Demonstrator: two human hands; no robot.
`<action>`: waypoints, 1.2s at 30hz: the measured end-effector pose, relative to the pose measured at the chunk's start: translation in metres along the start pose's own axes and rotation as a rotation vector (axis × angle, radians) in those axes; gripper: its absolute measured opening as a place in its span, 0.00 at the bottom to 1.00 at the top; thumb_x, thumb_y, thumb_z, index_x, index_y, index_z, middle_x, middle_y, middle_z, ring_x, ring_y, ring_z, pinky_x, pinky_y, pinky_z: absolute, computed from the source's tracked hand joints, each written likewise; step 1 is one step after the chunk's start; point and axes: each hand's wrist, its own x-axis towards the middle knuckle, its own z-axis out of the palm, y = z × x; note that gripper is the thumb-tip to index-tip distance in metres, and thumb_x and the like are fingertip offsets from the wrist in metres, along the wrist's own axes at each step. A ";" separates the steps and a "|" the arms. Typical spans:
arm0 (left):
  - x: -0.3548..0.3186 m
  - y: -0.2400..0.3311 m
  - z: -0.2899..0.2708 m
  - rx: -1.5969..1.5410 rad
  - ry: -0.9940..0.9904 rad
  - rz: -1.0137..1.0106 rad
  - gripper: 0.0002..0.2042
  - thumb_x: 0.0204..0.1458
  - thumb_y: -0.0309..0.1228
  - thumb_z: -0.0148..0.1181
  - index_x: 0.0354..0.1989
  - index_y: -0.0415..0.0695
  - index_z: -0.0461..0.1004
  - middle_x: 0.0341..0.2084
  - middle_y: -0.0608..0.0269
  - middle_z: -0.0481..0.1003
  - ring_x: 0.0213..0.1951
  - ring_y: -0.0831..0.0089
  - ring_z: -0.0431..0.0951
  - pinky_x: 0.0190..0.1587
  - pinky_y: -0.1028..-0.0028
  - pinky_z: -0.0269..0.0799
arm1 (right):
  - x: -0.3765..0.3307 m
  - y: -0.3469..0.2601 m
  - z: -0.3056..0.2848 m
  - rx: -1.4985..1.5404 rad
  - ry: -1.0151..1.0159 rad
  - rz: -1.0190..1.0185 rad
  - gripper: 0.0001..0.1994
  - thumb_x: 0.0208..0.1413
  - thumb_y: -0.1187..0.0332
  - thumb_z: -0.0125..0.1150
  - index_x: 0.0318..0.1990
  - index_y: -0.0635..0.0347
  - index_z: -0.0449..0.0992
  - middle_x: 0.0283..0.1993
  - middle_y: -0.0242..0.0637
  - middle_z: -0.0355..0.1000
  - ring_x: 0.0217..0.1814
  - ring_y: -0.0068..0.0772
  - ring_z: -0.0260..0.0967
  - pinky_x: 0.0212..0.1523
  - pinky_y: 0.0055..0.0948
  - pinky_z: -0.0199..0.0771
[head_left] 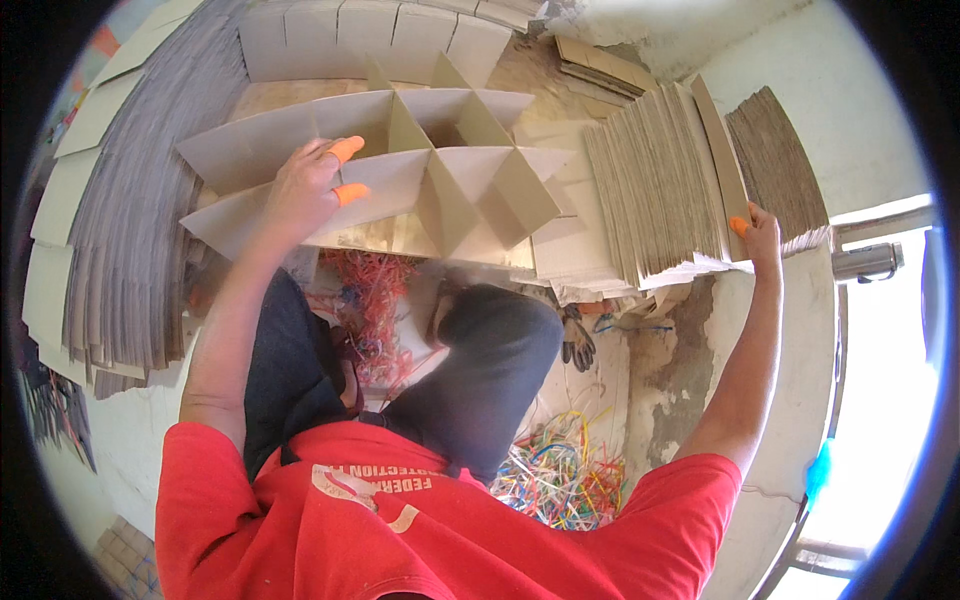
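Note:
My left hand [305,188], with orange finger covers, rests on a cardboard divider grid [400,170] of interlocked strips and grips one long strip near its left end. My right hand [760,235], also with an orange fingertip cover, reaches to the right and pinches a single cardboard strip [722,165] standing at the edge of an upright stack of cardboard strips [655,190]. A second darker stack [778,165] stands just right of that hand. My knees in dark trousers [490,350] sit below the grid.
A big fanned pile of cardboard sheets [130,230] curves along the left. More divider pieces [380,35] lie at the back. Coloured plastic strapping scraps [560,470] and a pair of gloves [578,340] lie on the floor. A bright window opening [880,400] is at right.

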 end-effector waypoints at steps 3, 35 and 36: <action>-0.021 -0.016 -0.017 0.093 0.051 -0.030 0.27 0.43 0.31 0.69 0.55 0.42 0.72 0.48 0.51 0.74 0.51 0.55 0.72 0.53 0.63 0.69 | -0.008 -0.067 0.023 -0.539 0.042 -0.037 0.24 0.57 0.75 0.54 0.63 0.57 0.64 0.33 0.48 0.77 0.33 0.38 0.76 0.32 0.40 0.74; -0.040 -0.064 0.002 0.041 0.138 -0.071 0.07 0.47 0.23 0.58 0.33 0.44 0.79 0.24 0.52 0.73 0.31 0.51 0.76 0.33 0.56 0.71 | -0.038 -0.435 0.130 0.752 -0.381 -0.381 0.29 0.47 0.86 0.59 0.61 0.73 0.65 0.60 0.49 0.70 0.55 0.23 0.68 0.52 0.23 0.71; -0.041 -0.066 0.003 0.039 0.146 -0.066 0.06 0.47 0.23 0.59 0.33 0.44 0.79 0.24 0.52 0.73 0.31 0.51 0.76 0.33 0.56 0.71 | -0.037 -0.437 0.130 0.726 -0.404 -0.377 0.28 0.47 0.85 0.60 0.60 0.74 0.66 0.60 0.49 0.69 0.55 0.23 0.68 0.52 0.24 0.71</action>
